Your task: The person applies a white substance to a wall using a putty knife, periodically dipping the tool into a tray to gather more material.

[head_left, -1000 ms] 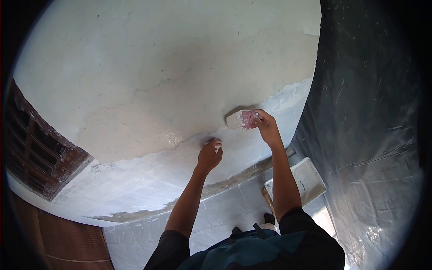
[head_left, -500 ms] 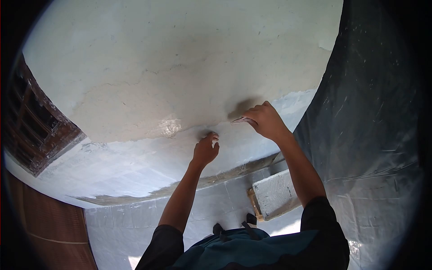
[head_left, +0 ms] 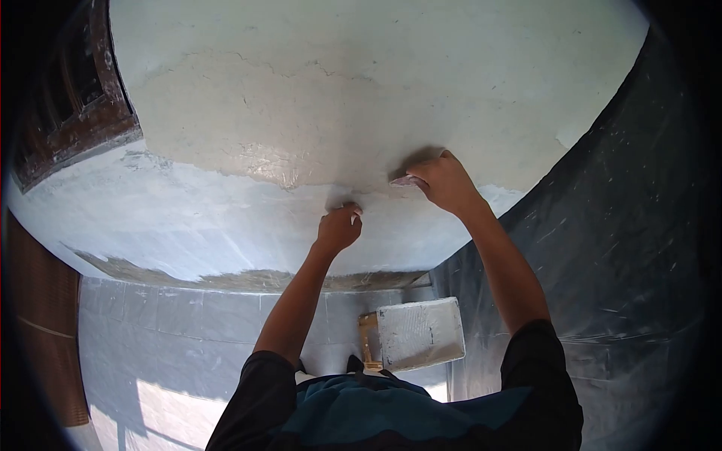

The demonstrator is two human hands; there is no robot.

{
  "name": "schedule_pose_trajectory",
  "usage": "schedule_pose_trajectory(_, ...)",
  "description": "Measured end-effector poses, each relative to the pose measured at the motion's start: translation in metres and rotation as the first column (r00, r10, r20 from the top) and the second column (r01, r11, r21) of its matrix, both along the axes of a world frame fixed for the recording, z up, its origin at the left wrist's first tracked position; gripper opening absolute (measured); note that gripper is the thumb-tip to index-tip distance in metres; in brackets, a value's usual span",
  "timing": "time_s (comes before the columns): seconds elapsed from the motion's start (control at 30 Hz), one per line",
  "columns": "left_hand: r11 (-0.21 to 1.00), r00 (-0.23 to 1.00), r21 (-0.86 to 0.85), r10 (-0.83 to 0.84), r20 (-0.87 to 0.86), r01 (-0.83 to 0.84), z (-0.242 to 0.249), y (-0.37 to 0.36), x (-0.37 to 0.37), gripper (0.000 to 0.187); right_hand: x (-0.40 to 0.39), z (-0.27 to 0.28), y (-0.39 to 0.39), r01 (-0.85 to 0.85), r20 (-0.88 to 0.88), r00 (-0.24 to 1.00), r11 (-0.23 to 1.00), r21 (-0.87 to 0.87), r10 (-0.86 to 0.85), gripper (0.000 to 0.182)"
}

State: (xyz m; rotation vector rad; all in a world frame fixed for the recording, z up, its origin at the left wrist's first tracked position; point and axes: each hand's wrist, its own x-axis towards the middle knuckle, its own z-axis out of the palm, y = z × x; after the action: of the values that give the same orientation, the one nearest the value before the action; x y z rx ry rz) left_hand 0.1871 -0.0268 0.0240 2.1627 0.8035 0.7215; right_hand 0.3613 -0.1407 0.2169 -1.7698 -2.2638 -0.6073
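Observation:
My right hand (head_left: 448, 183) is closed on a thin, flat, pinkish-grey piece (head_left: 407, 181) that looks like folded sandpaper, held against the wall (head_left: 466, 98). It rests near the border between the wall's beige upper part and its white lower band (head_left: 218, 210). Lower and to the left, my left hand (head_left: 341, 227) is curled at the wall with its fingertips pinched together. A small whitish bit shows at those fingers, too little to name. Left of this hand a patch (head_left: 271, 161) of the beige surface shines.
A white-smeared rectangular tray (head_left: 421, 331) on a wooden piece (head_left: 368, 338) sits below, by my feet. Grey sheeting (head_left: 180, 316) covers the floor, and dark plastic (head_left: 594, 255) hangs at the right. A brown wooden window frame (head_left: 83, 131) is at upper left.
The head view has turned, so the tray appears farther left and the window higher. My right hand stays at the wall with the flat piece; my left hand remains curled beside it.

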Motion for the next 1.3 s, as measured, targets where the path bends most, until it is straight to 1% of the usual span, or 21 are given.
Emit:
schedule_pose_trajectory(0.03,1.000,1.000,-0.002,0.011,0.002,-0.011,0.001,0.001,0.000,0.019,-0.001,0.004,0.003,0.020,0.006,1.000,0.999,0.050,-0.020,0.010)
schedule_pose_trajectory(0.07,1.000,1.000,0.000,0.019,0.014,-0.019,0.002,0.002,0.000,0.019,0.000,0.010,0.003,0.011,0.019,1.000,0.999,0.052,-0.012,0.010)
schedule_pose_trajectory(0.13,0.999,0.999,0.011,0.037,0.007,-0.037,0.001,-0.002,0.002,0.018,-0.005,0.030,-0.009,0.073,-0.142,0.988,0.994,0.084,-0.060,0.008)
schedule_pose_trajectory(0.2,0.998,0.998,0.016,0.062,0.027,-0.062,0.000,-0.005,0.006,0.018,-0.006,0.025,-0.010,0.035,-0.113,0.993,0.997,0.070,-0.027,0.009)
schedule_pose_trajectory(0.27,0.996,0.996,0.029,0.081,0.042,-0.082,-0.002,-0.007,0.009,0.018,-0.003,0.008,-0.003,-0.021,-0.035,0.999,1.000,0.011,0.021,0.010)
schedule_pose_trajectory(0.33,0.997,0.996,0.030,0.073,0.042,-0.074,-0.003,-0.008,0.008,0.019,-0.002,0.008,0.000,0.003,-0.026,1.000,0.999,0.051,-0.002,0.009)
schedule_pose_trajectory(0.4,0.997,0.997,0.041,0.068,0.026,-0.069,-0.003,-0.008,0.006,0.021,0.001,0.017,-0.001,0.056,-0.135,0.990,0.990,0.130,-0.038,0.009)
schedule_pose_trajectory(0.53,0.997,0.997,0.017,0.080,0.022,-0.080,-0.006,-0.009,0.010,0.023,-0.007,0.013,-0.009,0.066,-0.134,0.989,0.996,0.067,-0.056,0.009)
schedule_pose_trajectory(0.6,0.997,0.997,0.024,0.076,0.021,-0.076,-0.007,-0.010,0.012,0.023,-0.005,0.001,-0.002,0.082,-0.029,0.996,0.996,0.035,-0.081,0.009)
schedule_pose_trajectory(0.63,0.996,0.997,0.028,0.081,0.018,-0.081,-0.007,-0.009,0.011,0.023,0.000,0.001,0.001,0.105,-0.051,0.994,0.991,0.082,-0.101,0.010)
schedule_pose_trajectory(0.67,0.996,0.996,0.031,0.085,0.020,-0.085,-0.007,-0.009,0.009,0.023,0.004,0.002,-0.001,0.101,-0.050,0.994,0.991,0.085,-0.097,0.010)
schedule_pose_trajectory(0.73,0.998,0.998,0.028,0.054,0.017,-0.055,-0.007,-0.010,0.009,0.025,-0.001,0.013,-0.009,0.133,-0.166,0.980,0.985,0.112,-0.113,0.011)
schedule_pose_trajectory(0.77,0.998,0.998,0.025,0.052,0.019,-0.052,-0.007,-0.011,0.010,0.025,-0.001,0.011,-0.009,0.135,-0.164,0.980,0.985,0.109,-0.116,0.011)
schedule_pose_trajectory(0.83,0.996,0.997,0.036,0.077,0.000,-0.077,-0.010,-0.013,0.014,0.028,0.000,0.003,-0.010,0.069,-0.149,0.987,0.993,0.099,-0.054,0.011)
schedule_pose_trajectory(0.87,0.997,0.997,0.035,0.073,0.000,-0.073,-0.010,-0.014,0.015,0.028,0.003,0.001,-0.010,0.072,-0.149,0.987,0.993,0.098,-0.057,0.011)
schedule_pose_trajectory(0.93,0.997,0.997,0.006,0.071,-0.012,-0.071,-0.006,-0.015,0.013,0.029,0.006,0.002,-0.008,0.141,-0.140,0.983,0.977,0.158,-0.120,0.012)
schedule_pose_trajectory(1.07,0.998,0.998,-0.017,0.052,-0.040,-0.052,-0.001,-0.016,0.011,0.029,0.002,0.006,-0.016,0.134,-0.160,0.981,0.980,0.149,-0.110,0.013)
schedule_pose_trajectory(1.13,0.996,0.996,0.020,0.085,-0.024,-0.084,-0.004,-0.016,0.013,0.029,0.002,-0.003,-0.011,0.108,-0.103,0.990,0.984,0.144,-0.094,0.013)
schedule_pose_trajectory(1.17,0.996,0.996,0.023,0.083,-0.026,-0.082,-0.005,-0.016,0.013,0.029,0.005,-0.003,-0.013,0.111,-0.105,0.990,0.983,0.147,-0.096,0.013)
schedule_pose_trajectory(1.23,0.998,0.998,-0.001,0.066,0.012,-0.066,-0.006,-0.014,0.010,0.029,0.006,0.002,-0.016,0.175,-0.205,0.970,0.964,0.202,-0.133,0.013)
schedule_pose_trajectory(1.3,0.998,0.998,0.006,0.065,0.006,-0.065,-0.005,-0.012,0.009,0.029,0.002,0.004,-0.020,0.172,-0.211,0.968,0.968,0.180,-0.133,0.013)
